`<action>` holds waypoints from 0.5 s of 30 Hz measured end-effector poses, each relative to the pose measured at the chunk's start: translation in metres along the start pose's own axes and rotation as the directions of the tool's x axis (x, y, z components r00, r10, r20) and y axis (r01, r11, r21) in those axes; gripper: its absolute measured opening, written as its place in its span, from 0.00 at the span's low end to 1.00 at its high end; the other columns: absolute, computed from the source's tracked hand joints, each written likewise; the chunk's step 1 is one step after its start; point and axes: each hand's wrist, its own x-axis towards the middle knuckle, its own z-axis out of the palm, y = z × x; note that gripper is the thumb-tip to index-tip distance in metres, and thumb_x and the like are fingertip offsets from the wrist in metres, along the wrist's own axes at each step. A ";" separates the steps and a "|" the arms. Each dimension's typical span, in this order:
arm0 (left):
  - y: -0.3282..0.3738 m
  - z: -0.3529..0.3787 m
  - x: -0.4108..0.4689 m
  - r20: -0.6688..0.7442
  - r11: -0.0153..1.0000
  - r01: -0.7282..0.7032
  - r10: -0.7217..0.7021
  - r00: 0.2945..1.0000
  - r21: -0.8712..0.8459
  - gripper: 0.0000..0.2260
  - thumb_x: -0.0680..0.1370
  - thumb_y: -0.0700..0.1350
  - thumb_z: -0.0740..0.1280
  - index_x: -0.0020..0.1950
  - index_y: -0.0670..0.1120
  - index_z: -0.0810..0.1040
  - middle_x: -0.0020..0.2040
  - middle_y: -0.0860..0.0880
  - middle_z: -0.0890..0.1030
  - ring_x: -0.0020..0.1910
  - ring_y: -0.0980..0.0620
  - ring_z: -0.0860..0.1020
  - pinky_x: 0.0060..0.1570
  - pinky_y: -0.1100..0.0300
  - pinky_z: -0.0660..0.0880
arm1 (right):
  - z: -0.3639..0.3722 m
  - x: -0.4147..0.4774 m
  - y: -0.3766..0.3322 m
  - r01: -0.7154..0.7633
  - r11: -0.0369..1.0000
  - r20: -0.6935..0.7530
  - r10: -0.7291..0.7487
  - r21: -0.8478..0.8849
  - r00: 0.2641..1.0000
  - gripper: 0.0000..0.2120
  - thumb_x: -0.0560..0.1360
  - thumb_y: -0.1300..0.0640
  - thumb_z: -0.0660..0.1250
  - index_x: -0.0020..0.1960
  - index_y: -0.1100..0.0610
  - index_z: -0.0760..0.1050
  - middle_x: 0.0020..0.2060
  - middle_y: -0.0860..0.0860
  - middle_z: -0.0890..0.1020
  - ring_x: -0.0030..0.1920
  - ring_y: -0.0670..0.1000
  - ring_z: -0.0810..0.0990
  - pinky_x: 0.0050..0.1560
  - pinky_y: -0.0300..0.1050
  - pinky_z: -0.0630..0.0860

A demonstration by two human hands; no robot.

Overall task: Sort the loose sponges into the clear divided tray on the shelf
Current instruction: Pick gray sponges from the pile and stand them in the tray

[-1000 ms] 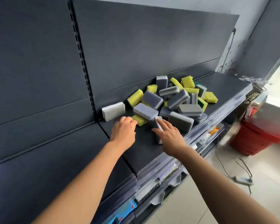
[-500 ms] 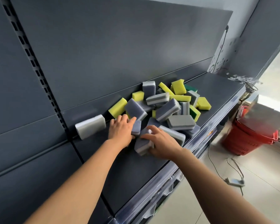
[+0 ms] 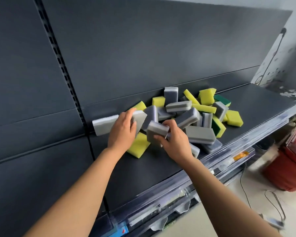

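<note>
Dark shelf runs across, back panel behind it, clear rail along its front edge. Red baskets on the floor, far right of both hands. Sponge pile sits on the shelf, just beyond and right of the right fingertips: grey ones and yellow ones mixed, some tilted, some leaning on each other. Divided tray not identifiable in this view.

Left hand palm down, fingers curled over the edge of a grey sponge, gripping it by its near-left side. Light grey sponge lies just left of those fingers, against the back panel, touching or nearly touching the hand. Yellow sponge flat on the shelf, right under the left palm's right side, between both hands.

Right hand closed around a second grey block, thumb on top, fingers wrapped on the near face; block tilted, lifted slightly off the shelf at the pile's near-left edge.
</note>
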 end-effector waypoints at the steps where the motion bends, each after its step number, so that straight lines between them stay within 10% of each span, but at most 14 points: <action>1: 0.001 -0.007 -0.003 -0.035 0.999 0.026 -0.027 0.999 -0.028 0.17 0.78 0.41 0.62 0.67 0.47 0.68 0.57 0.45 0.74 0.54 0.46 0.73 0.49 0.55 0.68 | -0.001 -0.001 -0.003 0.004 0.999 -0.016 -0.003 0.033 1.000 0.21 0.72 0.48 0.70 0.59 0.55 0.67 0.46 0.51 0.79 0.46 0.53 0.75 0.40 0.44 0.66; 10: -0.004 -0.070 -0.046 -0.108 0.891 0.341 -0.387 0.916 -0.298 0.09 0.75 0.43 0.66 0.54 0.52 0.74 0.47 0.60 0.76 0.46 0.55 0.74 0.40 0.67 0.68 | 0.014 -0.004 -0.037 0.102 0.953 -0.094 -0.078 0.287 0.993 0.19 0.71 0.52 0.72 0.59 0.54 0.74 0.51 0.48 0.77 0.50 0.48 0.76 0.50 0.46 0.75; 15: -0.025 -0.102 -0.075 -0.131 0.874 0.391 -0.440 0.888 -0.287 0.10 0.75 0.40 0.66 0.54 0.52 0.76 0.53 0.52 0.78 0.48 0.54 0.75 0.46 0.65 0.69 | 0.037 -0.010 -0.071 0.144 0.924 -0.046 -0.137 0.355 0.990 0.19 0.72 0.52 0.71 0.61 0.53 0.74 0.52 0.48 0.78 0.49 0.49 0.77 0.52 0.48 0.76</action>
